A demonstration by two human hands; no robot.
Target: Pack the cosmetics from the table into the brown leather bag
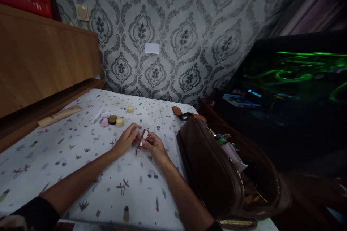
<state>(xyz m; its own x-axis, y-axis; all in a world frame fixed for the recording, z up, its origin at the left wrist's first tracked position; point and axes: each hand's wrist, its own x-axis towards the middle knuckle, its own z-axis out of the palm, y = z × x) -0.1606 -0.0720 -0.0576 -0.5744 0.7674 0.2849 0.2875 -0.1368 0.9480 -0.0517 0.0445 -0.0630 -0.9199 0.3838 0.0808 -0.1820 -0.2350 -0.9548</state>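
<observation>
Above the printed tablecloth, a small lip gloss tube (143,138), pale pink with a shiny band and dark red parts, is between my two hands. My right hand (155,146) pinches it from the right side with thumb and fingers. On its left side, the fingers of my left hand (128,139) are curled in against the tube; their tips are partly hidden. Beyond my left hand lie several small round jars: a pink one (105,122), a dark-lidded one (112,119) and a pale yellow one (119,122). Another yellow jar (130,109) sits farther back.
An open brown handbag (208,162) with items inside stands close by my right forearm. A white tube (97,116) and a beige flat roll (60,115) lie at the left, near a wooden cabinet (48,57). Patterned wall behind; a dark, green-lit case (292,79) at the right.
</observation>
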